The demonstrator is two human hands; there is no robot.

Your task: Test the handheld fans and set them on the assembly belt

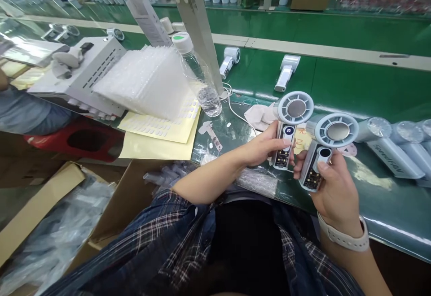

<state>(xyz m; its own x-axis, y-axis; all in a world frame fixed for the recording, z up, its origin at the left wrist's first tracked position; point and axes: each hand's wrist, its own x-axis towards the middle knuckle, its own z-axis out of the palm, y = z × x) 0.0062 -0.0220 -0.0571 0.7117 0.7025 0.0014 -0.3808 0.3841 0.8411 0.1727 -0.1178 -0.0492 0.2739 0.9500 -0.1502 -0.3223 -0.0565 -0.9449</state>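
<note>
In each hand (pixel 266 147), fan (pixel 288 130) (pale-blue)

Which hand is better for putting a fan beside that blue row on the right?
Probably the right hand: it already grips a fan close to the row of blue fans. The left hand holds another fan, farther away.

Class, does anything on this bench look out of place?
Two small white pieces lie loose on the bench, apart from similar rows on the yellow sheet. Also mismatched: the fan in the left hand displays 20; the second fan, in the right hand, shows no digits.
</note>
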